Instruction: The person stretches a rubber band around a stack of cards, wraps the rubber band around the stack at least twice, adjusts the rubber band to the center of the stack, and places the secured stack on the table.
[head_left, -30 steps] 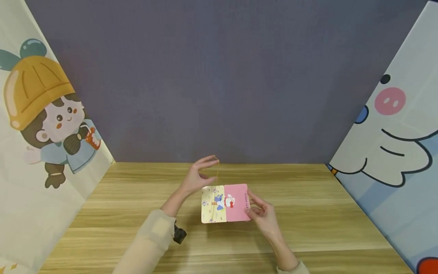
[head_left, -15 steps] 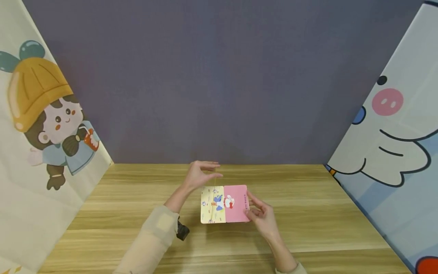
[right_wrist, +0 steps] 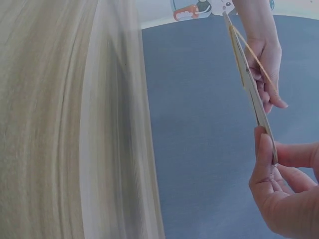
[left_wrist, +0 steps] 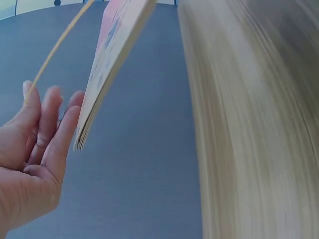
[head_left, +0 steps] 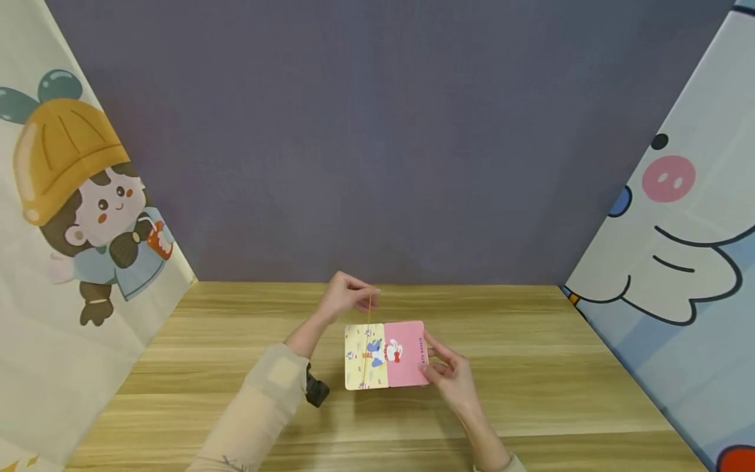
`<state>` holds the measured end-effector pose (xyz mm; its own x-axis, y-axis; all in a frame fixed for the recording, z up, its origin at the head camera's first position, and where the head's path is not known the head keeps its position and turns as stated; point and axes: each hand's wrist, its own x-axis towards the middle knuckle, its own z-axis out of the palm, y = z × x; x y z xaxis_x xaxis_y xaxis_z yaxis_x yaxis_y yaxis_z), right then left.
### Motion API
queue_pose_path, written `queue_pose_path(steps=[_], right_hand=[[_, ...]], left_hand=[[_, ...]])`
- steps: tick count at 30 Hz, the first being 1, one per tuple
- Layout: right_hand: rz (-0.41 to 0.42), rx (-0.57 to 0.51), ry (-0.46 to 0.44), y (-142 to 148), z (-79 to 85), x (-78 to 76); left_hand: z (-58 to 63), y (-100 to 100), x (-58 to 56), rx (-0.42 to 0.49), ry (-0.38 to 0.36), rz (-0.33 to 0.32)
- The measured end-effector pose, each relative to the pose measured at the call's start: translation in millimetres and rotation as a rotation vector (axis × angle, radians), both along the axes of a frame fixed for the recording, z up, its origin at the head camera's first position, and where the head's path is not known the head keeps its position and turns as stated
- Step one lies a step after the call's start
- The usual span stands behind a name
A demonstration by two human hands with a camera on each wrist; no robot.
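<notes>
A small notebook [head_left: 408, 368], half pink and half yellow with cartoon animals, is held up over the table. Its right edge is pinched between the thumb and fingers of my right hand [head_left: 454, 379]. My left hand [head_left: 348, 296], above the notebook's far edge, holds a thin yellow elastic band [head_left: 369, 309] stretched away from the cover. In the left wrist view, the band [left_wrist: 59, 42] runs taut to the thumb, and several page layers show along the notebook's edge [left_wrist: 112, 74]. From the right wrist, the notebook [right_wrist: 256, 107] appears edge-on.
Beneath the hands lies a wood-grain table [head_left: 560, 387]. A dark grey panel [head_left: 377, 144] stands behind it. Cartoon-printed sheets flank it, a left sheet [head_left: 35, 341] and a right sheet [head_left: 708, 275]. A black wrist device [head_left: 316, 391] sits below the left sleeve [head_left: 259, 400].
The left hand's fingers, spread apart earlier, have drawn together, and the band now stretches up to them. The notebook has shifted slightly nearer; the right hand keeps its pinch.
</notes>
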<state>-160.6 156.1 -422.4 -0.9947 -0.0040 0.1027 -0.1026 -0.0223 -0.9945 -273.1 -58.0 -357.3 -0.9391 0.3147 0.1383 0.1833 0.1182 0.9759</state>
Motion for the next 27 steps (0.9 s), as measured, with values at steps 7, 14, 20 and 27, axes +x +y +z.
queue_pose_path(steps=[7,14,20,27], right_hand=[[0.002,0.013,0.001,-1,-1.6,-0.5],[0.003,0.017,0.006,-3,-1.4,-0.3],[-0.011,0.015,0.018,-4,-3.6,-1.4],[-0.020,0.025,0.045,-7,-6.3,-4.0]], left_hand=[[2.4,-3,-3.1,-0.145,-0.060,-0.037],[4.2,-5,-4.1,-0.276,-0.101,-0.079],[2.6,-9,-8.4,-0.281,-0.109,-0.162],[7.8,-15,-10.3,-0.187,-0.196,-0.293]])
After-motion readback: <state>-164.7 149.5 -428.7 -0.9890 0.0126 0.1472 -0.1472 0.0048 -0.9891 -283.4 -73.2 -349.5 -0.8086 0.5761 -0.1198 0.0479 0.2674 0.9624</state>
